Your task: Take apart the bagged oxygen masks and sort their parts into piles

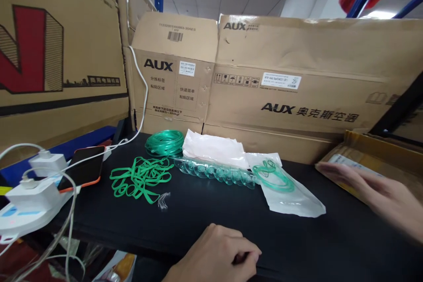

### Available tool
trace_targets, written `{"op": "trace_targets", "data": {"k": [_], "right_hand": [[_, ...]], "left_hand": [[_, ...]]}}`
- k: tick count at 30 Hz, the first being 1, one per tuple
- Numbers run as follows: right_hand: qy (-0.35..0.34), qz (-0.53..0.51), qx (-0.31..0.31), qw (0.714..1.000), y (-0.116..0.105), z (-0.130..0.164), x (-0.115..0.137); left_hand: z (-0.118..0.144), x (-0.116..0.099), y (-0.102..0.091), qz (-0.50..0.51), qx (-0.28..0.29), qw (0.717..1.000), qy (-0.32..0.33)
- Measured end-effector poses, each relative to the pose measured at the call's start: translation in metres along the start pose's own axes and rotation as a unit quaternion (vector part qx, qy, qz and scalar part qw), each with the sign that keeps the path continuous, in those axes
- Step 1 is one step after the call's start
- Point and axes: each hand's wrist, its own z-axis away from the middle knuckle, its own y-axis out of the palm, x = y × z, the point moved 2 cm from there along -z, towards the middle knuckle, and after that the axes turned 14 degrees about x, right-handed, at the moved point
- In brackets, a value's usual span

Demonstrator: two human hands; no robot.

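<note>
My right hand (373,194): fingers stretched out flat and together, holding nothing; it reaches over the front edge of the open carton (370,150) at the right, just beside the papers lying in it.
My left hand (218,257): curled loosely into a fist at the near edge of the black table (198,211), thumb against forefinger; I cannot tell whether anything small is pinched there.
Sealed pouch (291,194): lies flat on the table between my hands, a green tube set showing through it; this one looks finished.
Clear cups (214,172): a nested row lying on its side, left of the pouch, touching it.
Empty bags (214,145): a white stack behind the cups, still unfilled as far as I can judge.
Green bands (142,178): a loose heap further left; a green tubing coil (164,142) behind it; both apart from my hands, so more seems left than done.
Phone (86,167): far left, beside white chargers (31,194).
</note>
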Motion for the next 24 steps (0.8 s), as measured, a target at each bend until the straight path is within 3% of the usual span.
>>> {"op": "trace_targets", "data": {"k": [2,4,7,10,18,24], "right_hand": [[-0.007,0.025,0.010,1.000,0.018,-0.031,0.003],[-0.036,0.042,0.056,0.997,0.054,-0.053,0.000],[-0.074,0.061,0.120,0.988,0.113,-0.065,-0.012],[-0.078,0.085,0.132,0.985,0.142,-0.068,-0.024],[-0.094,0.112,0.115,0.983,0.144,-0.095,-0.029],[-0.111,0.091,0.070,0.987,0.119,-0.090,0.007]], "left_hand": [[-0.001,0.000,-0.001,0.000,0.009,1.000,-0.001],[-0.002,0.000,-0.001,0.007,0.014,1.000,0.000],[-0.002,0.002,0.001,0.014,0.010,1.000,-0.001],[-0.003,0.004,0.004,0.010,0.012,1.000,-0.002],[-0.003,0.002,0.001,-0.005,0.026,1.000,-0.012],[-0.004,0.007,0.007,-0.003,0.032,0.999,-0.017]]}}
